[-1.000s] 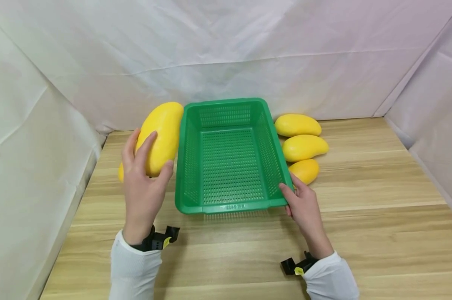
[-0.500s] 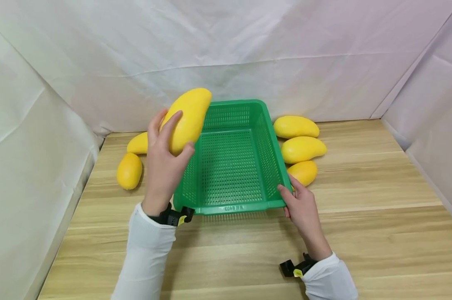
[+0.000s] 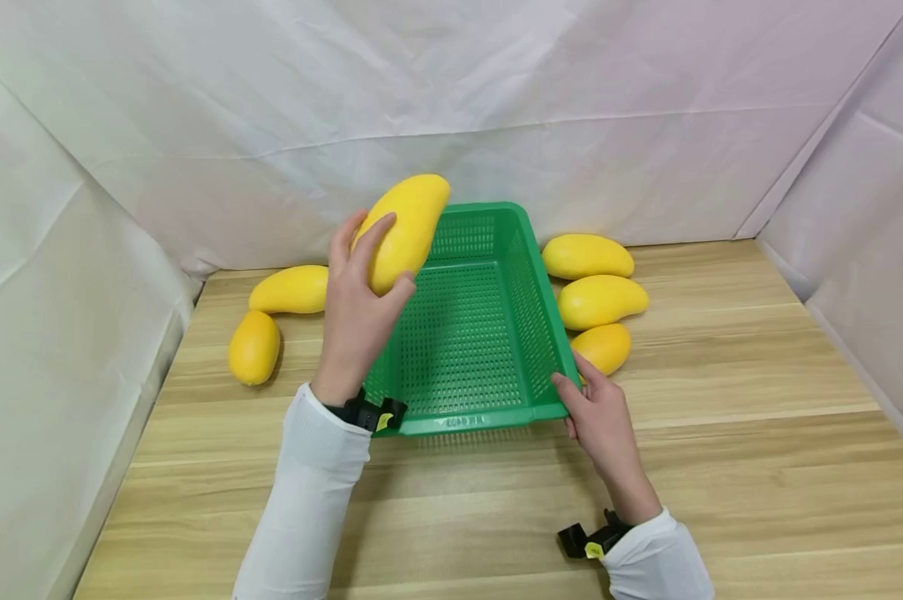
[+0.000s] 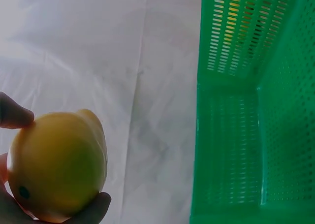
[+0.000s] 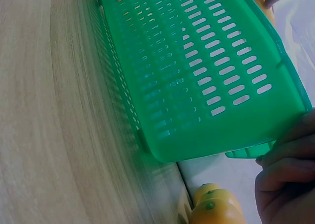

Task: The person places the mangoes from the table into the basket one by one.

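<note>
In the head view, my left hand [image 3: 357,321] holds a yellow mango [image 3: 414,229] over the left side of a green plastic basket [image 3: 489,419]. Fingers and thumb wrap the fruit's lower part; its tip points up and right. The left wrist view shows that mango [image 4: 59,165] end-on, with the basket to its right. My right hand [image 3: 609,425] pinches the rim at the basket's near right corner, thumb on the inner side. In the right wrist view, curled fingers of the right hand [image 5: 290,175] grip that rim. The visible basket floor bears nothing.
Left of the basket lie an elongated mango [image 3: 290,289] and a rounder-looking mango [image 3: 254,347]. Along its right side sit a far mango [image 3: 588,256], a middle mango [image 3: 601,301] and a near mango [image 3: 603,348]. White cloth [image 3: 451,92] walls the wooden table [image 3: 751,417].
My left hand has carried the mango rightward from beside the basket to over its left part, uncovering the two mangoes at left. My right hand keeps its hold on the corner.
</note>
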A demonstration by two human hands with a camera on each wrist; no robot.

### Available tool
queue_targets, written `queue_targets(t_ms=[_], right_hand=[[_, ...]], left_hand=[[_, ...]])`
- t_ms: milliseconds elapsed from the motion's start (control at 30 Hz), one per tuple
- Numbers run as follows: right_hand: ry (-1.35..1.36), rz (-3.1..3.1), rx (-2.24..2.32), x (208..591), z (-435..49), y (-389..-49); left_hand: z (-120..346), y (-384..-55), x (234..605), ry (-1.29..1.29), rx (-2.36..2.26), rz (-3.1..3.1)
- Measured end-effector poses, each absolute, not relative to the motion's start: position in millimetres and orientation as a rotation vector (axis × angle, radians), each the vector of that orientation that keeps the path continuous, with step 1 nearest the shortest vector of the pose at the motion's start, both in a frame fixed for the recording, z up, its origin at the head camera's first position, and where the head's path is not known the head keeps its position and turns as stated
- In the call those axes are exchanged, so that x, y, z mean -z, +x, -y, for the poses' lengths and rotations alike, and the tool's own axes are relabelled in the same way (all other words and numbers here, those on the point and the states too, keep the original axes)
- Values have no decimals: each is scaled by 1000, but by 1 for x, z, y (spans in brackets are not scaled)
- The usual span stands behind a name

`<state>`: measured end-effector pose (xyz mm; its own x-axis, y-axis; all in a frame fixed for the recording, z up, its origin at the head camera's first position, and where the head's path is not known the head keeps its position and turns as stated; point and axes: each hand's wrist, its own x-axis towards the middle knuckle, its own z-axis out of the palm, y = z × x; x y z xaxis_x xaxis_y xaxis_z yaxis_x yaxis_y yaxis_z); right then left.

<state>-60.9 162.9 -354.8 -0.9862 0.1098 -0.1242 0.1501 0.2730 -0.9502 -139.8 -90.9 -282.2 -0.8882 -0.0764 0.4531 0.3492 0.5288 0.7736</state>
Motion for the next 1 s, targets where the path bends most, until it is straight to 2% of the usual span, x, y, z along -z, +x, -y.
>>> queue_targets(t_ms=[600, 1000], right_hand=[[244, -2472, 1857, 355, -164, -59], [223, -2480, 1856, 354, -165, -60]], left_hand=[[79, -179, 314, -288, 1195, 2810], [82, -197, 328, -319, 1207, 2901]])
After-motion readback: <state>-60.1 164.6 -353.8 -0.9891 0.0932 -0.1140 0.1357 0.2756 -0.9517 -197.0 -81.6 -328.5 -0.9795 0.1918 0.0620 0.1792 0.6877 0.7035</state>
